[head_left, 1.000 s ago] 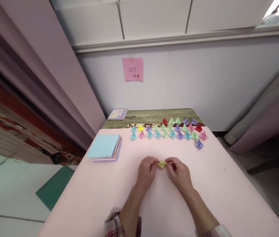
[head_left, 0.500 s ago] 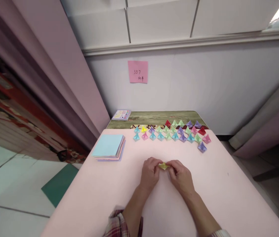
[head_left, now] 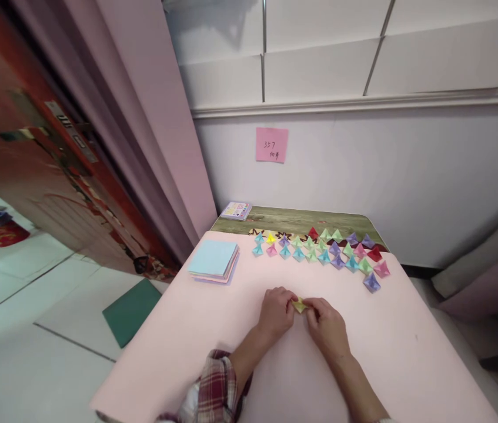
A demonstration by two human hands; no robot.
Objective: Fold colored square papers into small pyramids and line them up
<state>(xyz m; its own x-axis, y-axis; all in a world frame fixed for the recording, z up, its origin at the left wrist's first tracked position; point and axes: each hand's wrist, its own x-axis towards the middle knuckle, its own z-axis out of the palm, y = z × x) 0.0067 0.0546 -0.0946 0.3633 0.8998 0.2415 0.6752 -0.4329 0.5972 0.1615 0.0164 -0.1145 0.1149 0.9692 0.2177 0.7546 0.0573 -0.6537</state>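
Observation:
Between my hands is a small yellow folded paper boat (head_left: 300, 305), held just above or on the pink tabletop (head_left: 293, 376). My left hand (head_left: 277, 309) pinches its left tip between thumb and fingers. On the other side, my right hand (head_left: 327, 324) grips the right tip in the same way. Farther back stand several finished paper boats in rows, among them a purple boat (head_left: 371, 282), a pink boat (head_left: 381, 269) and a red boat (head_left: 374, 253). A stack of square paper (head_left: 214, 258), light blue on top, lies to the left.
A packet of paper (head_left: 236, 211) sits on the wood-patterned back strip (head_left: 270, 217) of the table. On the wall hangs a pink note (head_left: 271, 145). At left are a purple curtain (head_left: 173, 129), a red door (head_left: 23, 147) and a green sheet (head_left: 132, 311) on the floor.
The view has swung to the left and up, so the table sits farther right and more of the door shows. Both hands keep their pinch on the yellow paper boat.

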